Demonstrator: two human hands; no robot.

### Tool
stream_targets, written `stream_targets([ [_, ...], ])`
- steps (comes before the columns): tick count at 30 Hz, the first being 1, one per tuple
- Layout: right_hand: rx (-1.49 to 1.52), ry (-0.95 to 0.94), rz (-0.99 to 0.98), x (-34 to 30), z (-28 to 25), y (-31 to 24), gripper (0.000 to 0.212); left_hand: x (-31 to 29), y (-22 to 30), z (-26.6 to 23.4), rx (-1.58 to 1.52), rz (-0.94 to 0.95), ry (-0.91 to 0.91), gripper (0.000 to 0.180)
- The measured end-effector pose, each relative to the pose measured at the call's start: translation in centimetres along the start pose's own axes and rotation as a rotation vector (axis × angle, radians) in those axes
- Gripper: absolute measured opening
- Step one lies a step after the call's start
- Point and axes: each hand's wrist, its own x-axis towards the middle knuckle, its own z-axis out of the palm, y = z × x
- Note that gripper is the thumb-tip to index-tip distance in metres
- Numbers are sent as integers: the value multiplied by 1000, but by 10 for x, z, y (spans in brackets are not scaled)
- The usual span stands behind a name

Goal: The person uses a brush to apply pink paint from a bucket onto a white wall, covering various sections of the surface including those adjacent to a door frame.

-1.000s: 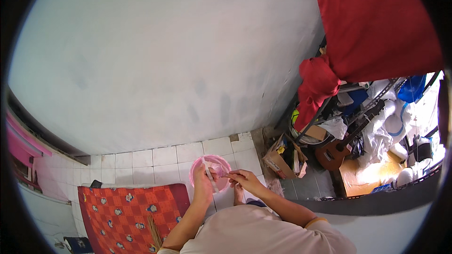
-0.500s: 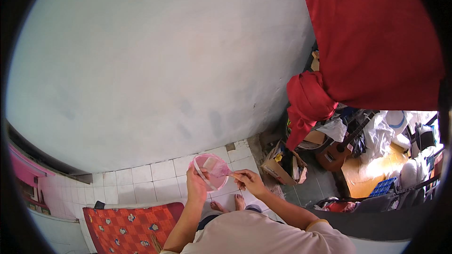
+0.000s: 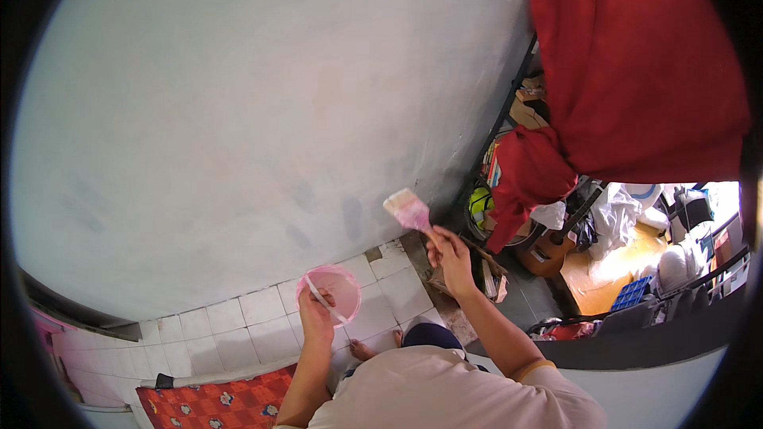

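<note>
My left hand (image 3: 316,319) grips a pink bucket (image 3: 348,280) by its side and pale strap handle, low in front of my body. Pale pink shows inside the bucket. In my right hand (image 3: 450,258) is a wide paintbrush (image 3: 409,208), fingers wrapped round its handle. The brush points up and left, with pale bristles and pink smears near the ferrule. It is raised in front of the lower right of a pale wall (image 3: 262,111); whether the bristles touch the wall I cannot tell. Faint dark patches mark the wall's lower part.
A red curtain (image 3: 636,71) hangs knotted at right. Behind it lie a guitar (image 3: 548,250), white bags and a blue crate (image 3: 631,294). A cardboard box (image 3: 497,280) stands near my right forearm. A red patterned mattress (image 3: 214,401) lies lower left on white tiles (image 3: 254,314).
My right hand has lifted the paintbrush out of the bucket, up and to the right toward the wall. The bucket has shifted slightly left and stays in my left hand.
</note>
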Motion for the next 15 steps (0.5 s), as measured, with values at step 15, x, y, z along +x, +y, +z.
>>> stream_targets([
  [15, -45, 161, -57, 170, 52, 13, 27, -3, 30, -60, -23, 151, 352, 29],
])
